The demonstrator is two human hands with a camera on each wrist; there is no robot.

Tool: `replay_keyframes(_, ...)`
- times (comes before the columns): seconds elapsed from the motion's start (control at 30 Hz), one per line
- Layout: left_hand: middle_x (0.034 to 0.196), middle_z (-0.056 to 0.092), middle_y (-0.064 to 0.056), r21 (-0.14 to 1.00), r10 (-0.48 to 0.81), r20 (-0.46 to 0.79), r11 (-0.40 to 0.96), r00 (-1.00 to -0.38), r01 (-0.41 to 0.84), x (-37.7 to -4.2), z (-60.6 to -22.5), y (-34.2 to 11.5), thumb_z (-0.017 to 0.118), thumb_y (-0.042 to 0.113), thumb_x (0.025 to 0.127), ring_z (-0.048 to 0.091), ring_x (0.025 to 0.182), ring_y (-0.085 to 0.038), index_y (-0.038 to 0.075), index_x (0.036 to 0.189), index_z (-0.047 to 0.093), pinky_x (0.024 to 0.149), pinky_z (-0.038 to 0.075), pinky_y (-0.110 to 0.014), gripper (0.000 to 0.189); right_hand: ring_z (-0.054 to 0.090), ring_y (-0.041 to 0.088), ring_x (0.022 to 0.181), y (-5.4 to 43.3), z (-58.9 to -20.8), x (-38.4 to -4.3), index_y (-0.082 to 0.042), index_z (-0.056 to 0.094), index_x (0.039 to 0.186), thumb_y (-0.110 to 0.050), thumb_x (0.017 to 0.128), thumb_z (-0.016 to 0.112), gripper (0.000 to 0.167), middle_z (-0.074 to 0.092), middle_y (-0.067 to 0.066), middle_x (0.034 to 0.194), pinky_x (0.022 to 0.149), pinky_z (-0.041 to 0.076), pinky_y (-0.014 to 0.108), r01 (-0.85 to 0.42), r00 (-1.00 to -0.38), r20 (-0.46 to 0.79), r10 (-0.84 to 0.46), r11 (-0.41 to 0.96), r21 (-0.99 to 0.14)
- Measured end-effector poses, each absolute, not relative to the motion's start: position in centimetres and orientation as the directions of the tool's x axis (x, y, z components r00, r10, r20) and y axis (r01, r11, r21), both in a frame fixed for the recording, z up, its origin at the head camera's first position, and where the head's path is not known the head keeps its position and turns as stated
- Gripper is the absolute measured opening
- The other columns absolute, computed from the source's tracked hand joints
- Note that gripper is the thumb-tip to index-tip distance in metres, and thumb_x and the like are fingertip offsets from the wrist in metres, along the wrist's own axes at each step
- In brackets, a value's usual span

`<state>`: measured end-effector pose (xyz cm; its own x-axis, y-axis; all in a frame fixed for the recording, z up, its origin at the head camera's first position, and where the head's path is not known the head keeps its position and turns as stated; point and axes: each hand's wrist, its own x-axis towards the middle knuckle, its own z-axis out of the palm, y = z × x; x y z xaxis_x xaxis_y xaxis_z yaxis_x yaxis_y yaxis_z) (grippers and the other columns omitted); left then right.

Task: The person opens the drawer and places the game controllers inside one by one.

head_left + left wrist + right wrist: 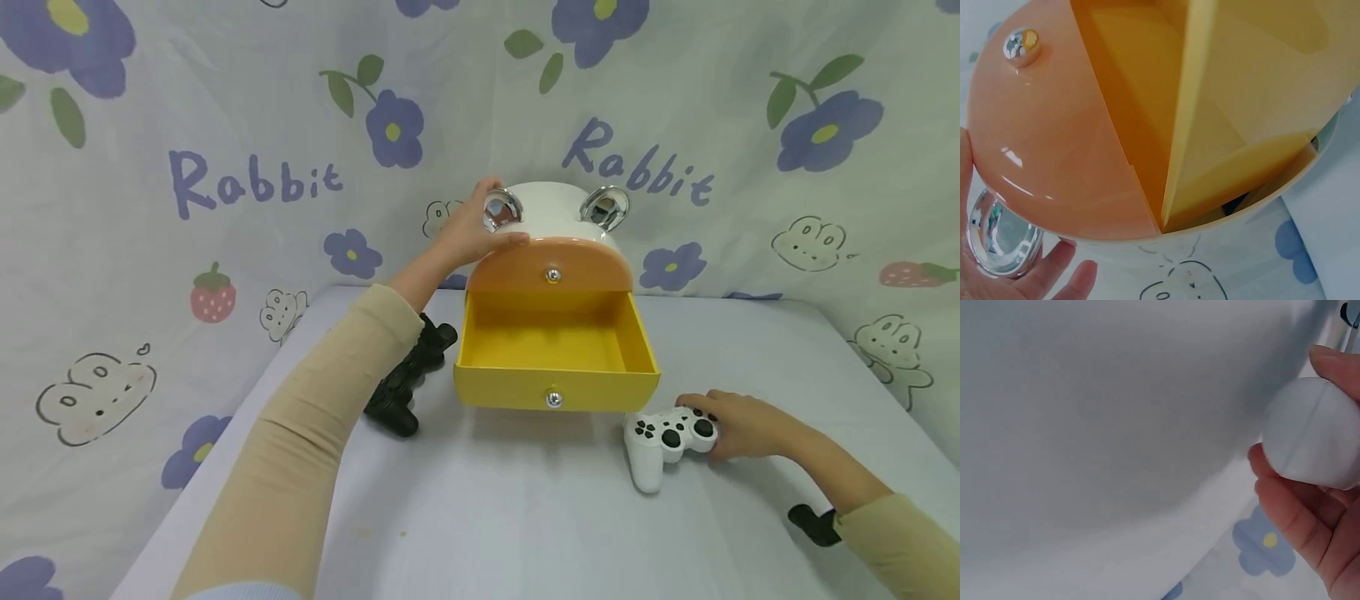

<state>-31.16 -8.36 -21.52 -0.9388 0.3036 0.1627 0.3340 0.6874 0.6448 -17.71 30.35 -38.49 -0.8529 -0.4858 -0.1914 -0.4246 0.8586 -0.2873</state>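
A drawer box with a white top and two silver ears stands on the table. Its upper drawer is orange and closed; the yellow lower drawer is pulled out. My left hand holds the box at its left ear, thumb on the front and fingers behind; the left wrist view shows the fingers around the silver ear. To the right of the drawer, my right hand grips a white game controller by one handle. In the right wrist view, thumb and fingers curl round the handle's rounded end.
A black game controller lies left of the box, partly behind my left forearm. Part of another black object shows beside my right sleeve. The patterned cloth hangs behind the white table.
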Motion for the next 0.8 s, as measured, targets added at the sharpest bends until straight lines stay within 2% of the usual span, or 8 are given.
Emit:
replay_keyframes(0.13,0.139,0.040,-0.007,0.641,0.300,0.163,0.692,-0.940,0.332,-31.2,-21.6,-8.4,0.072,0.046,0.074,0.040,0.124,-0.024,0.023,0.143,0.016,0.103,0.033,-0.044,0.092,0.053,0.011,0.080,31.0,-37.5,-18.1,-0.021,0.054,0.115,-0.020,0.065,0.079,0.056,0.061,-0.003,0.095,0.068,0.047,0.034,-0.448,-0.864,-0.100,-0.493,0.845,-0.293)
replay_keyframes(0.23,0.141,0.038,-0.006,0.638,0.296,0.166,0.695,-0.941,0.331,-31.2,-21.5,-8.3,0.072,0.046,0.074,0.039,0.126,-0.024,0.023,0.143,0.015,0.104,0.033,-0.044,0.093,0.053,0.012,0.081,31.7,-36.3,-18.3,-0.021,0.054,0.114,-0.022,0.064,0.080,0.057,0.063,-0.003,0.098,0.068,0.046,0.034,-0.434,-0.882,-0.069,-0.467,0.859,-0.271)
replay_keyframes(0.43,0.142,0.037,-0.005,0.643,0.295,0.151,0.696,-0.944,0.320,-31.2,-21.5,-8.3,0.072,0.046,0.073,0.038,0.127,-0.024,0.024,0.143,0.014,0.104,0.032,-0.044,0.094,0.054,0.014,0.078,33.2,-34.6,-18.8,-0.017,0.052,0.118,-0.032,0.063,0.080,0.064,0.064,0.001,0.099,0.059,0.044,0.032,-0.378,-0.913,-0.077,-0.400,0.902,-0.211)
replay_keyframes(0.63,0.141,0.037,-0.006,0.644,0.300,0.154,0.693,-0.942,0.325,-31.2,-21.5,-8.3,0.072,0.046,0.074,0.039,0.127,-0.024,0.023,0.143,0.014,0.104,0.032,-0.044,0.093,0.052,0.012,0.074,34.6,-32.9,-19.5,-0.011,0.048,0.122,-0.036,0.063,0.081,0.072,0.063,0.003,0.097,0.059,0.041,0.029,-0.351,-0.928,-0.053,-0.369,0.913,-0.210)
replay_keyframes(0.8,0.140,0.038,-0.006,0.643,0.298,0.157,0.692,-0.941,0.327,-31.2,-21.5,-8.3,0.072,0.045,0.074,0.039,0.126,-0.024,0.023,0.143,0.015,0.104,0.033,-0.044,0.092,0.049,0.012,0.072,35.1,-31.3,-20.1,-0.011,0.048,0.123,-0.035,0.063,0.082,0.073,0.062,0.001,0.091,0.058,0.039,0.029,-0.361,-0.928,-0.011,-0.373,0.907,-0.218)
